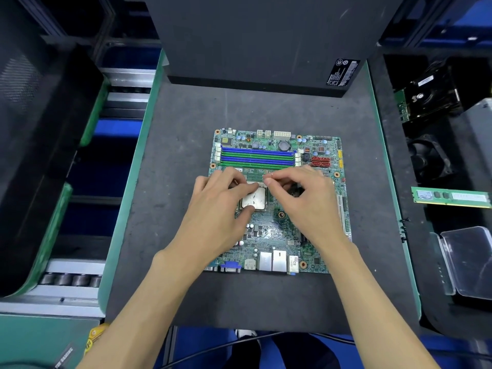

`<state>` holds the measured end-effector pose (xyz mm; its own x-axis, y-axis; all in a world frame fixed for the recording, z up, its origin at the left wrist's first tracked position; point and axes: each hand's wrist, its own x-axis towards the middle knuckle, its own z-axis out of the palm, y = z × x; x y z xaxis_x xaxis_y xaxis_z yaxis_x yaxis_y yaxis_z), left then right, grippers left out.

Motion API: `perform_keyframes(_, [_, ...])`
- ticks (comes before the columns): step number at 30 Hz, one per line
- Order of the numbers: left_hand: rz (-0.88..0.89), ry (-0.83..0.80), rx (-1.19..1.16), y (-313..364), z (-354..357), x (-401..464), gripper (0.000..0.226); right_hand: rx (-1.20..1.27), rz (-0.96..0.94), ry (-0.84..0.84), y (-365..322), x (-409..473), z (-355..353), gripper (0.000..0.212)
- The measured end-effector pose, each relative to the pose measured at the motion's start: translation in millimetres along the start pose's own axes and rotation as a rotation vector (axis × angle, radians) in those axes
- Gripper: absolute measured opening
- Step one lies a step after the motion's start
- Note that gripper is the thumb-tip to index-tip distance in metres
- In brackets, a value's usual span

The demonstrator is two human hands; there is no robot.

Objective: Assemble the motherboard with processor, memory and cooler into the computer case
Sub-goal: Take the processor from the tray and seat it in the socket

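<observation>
Both forearms reach in from the near edge toward the board (277, 203), which lies flat on a dark mat (170, 182), its port side nearest the person, so the socket area faces up within easy reach. Over the board's middle, the left hand (215, 206) curls over the processor (254, 198), thumb tip pressing the chip's near edge and fingers bent at its far edge, seemingly steadying it in the socket. Just right of the chip, the right hand (300, 198) has its fingers curled, thumb and forefinger pinched together above the chip's far corner; what they pinch is too small to tell, perhaps the socket lever. Beyond the hands, the board's blue and green memory slots (257, 156) stand empty. Right of the board, well apart, a memory stick (451, 197) lies in a side bin, probably waiting its turn. Behind the board the case (255, 41) stands closed-side forward, not yet in use.
</observation>
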<state>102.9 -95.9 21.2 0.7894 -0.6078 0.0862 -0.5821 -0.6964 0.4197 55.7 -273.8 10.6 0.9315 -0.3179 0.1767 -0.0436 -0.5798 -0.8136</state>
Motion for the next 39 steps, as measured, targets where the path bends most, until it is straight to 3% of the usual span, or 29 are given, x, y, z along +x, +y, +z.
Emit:
perform_keyframes(7, [0.015, 0.198, -0.046, -5, 12, -9, 0.015, -0.107, -0.026, -0.106, -3, -6, -7, 0.019])
perform_keyframes(12, [-0.019, 0.225, -0.121, -11, 18, -9, 0.014, -0.176, 0.023, -0.225, -5, -15, -10, 0.004])
perform_keyframes(14, [-0.027, 0.231, -0.156, -12, 20, -10, 0.014, -0.217, 0.074, -0.243, -5, -21, -9, 0.014])
perform_keyframes(18, [-0.033, 0.247, -0.191, -12, 24, -12, 0.014, -0.361, 0.047, -0.206, -10, -26, -2, 0.013])
perform_keyframes(22, [-0.03, 0.255, -0.205, -13, 25, -12, 0.013, -0.342, 0.048, -0.123, -11, -30, -2, 0.012])
perform_keyframes(35, [-0.04, 0.253, -0.193, -13, 28, -12, 0.013, -0.414, 0.042, -0.11, -10, -31, -2, 0.014])
perform_keyframes(39, [-0.063, 0.242, -0.196, -12, 26, -12, 0.023, -0.378, 0.049, -0.119, -12, -32, -7, 0.014])
